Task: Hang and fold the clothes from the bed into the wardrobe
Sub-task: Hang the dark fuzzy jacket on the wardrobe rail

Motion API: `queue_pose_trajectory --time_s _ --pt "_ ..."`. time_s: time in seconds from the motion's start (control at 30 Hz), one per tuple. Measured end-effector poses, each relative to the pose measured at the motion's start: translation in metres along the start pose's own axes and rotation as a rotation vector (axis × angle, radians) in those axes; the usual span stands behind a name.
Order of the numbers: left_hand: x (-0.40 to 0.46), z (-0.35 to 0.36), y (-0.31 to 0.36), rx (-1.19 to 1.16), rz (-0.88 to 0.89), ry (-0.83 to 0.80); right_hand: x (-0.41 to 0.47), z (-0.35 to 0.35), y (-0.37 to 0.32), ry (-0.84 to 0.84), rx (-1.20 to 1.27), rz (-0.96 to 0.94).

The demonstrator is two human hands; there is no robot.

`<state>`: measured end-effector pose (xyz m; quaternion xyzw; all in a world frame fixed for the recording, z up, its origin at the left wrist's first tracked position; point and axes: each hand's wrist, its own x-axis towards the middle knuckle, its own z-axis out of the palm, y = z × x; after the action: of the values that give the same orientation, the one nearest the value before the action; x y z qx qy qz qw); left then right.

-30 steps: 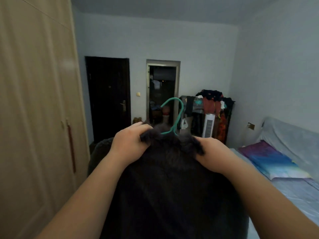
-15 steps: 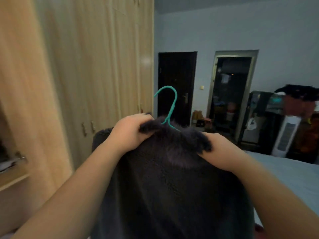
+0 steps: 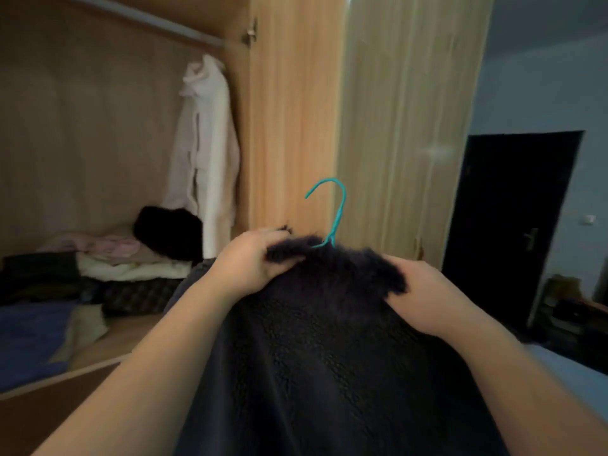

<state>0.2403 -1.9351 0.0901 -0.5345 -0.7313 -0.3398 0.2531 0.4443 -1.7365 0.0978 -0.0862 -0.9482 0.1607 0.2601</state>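
Left hand [image 3: 253, 261] and right hand [image 3: 424, 291] gripping fuzzy dark fleece garment [image 3: 329, 340], thin curved teal hanger [image 3: 332, 209], wood-grain wardrobe [image 3: 292, 110]

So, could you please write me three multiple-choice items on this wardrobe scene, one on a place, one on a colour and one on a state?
1. Where does the white garment hang?
A. On the rail inside the open wardrobe
B. On the dark door
C. Over the bed

2. What colour is the hanger hook above the dark fleece garment?
A. Red
B. Teal
C. White

3. What state is the hook in?
A. Hooked on the rail
B. Lying on the shelf
C. Free in the air, not yet on the rail

Answers:
1 A, it hangs below the wardrobe rail.
2 B, the hook shows teal against the wood.
3 C, the left hand and right hand each keep a grip on the garment's collar, well below the rail.
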Motion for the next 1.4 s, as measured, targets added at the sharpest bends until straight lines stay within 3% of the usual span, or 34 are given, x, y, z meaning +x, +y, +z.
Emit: queue_pose_trajectory --time_s 0.2,0.57,0.73,0.9,1.17,1.4 --pt "-0.004 -0.081 -0.104 0.134 -0.105 0.115 0.096 0.060 -0.086 0.061 -0.042 -0.094" --pt "0.046 -0.194 -0.238 0.309 -0.061 0.337 0.254 0.127 -0.191 0.311 -0.029 -0.068" --pt "0.056 -0.229 -0.283 0.203 -0.071 0.346 0.330 0.149 -0.223 0.363 -0.002 -0.103" --pt "0.089 -0.267 -0.321 -0.017 -0.166 0.458 0.415 0.167 -0.241 0.399 -0.048 -0.154" --pt "0.162 -0.299 -0.371 -0.043 -0.258 0.703 0.555 0.192 -0.266 0.489 -0.044 -0.217" --pt "0.204 -0.312 -0.432 0.009 -0.225 0.698 0.676 0.193 -0.292 0.473 -0.057 -0.243"
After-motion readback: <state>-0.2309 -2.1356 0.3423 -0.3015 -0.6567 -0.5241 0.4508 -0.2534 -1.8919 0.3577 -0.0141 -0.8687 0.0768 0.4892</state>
